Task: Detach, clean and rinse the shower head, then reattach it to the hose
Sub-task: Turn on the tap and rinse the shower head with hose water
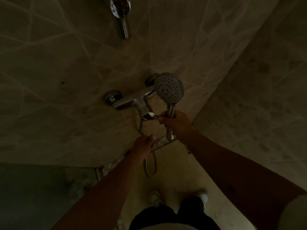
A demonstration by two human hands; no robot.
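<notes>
Head view: right hand clamps its grip round the shower head handle, face up toward camera – likely detached, threaded end free. Left hand pinches the hose end just below, near the mixer tap – probably lining up for reattachment.
</notes>
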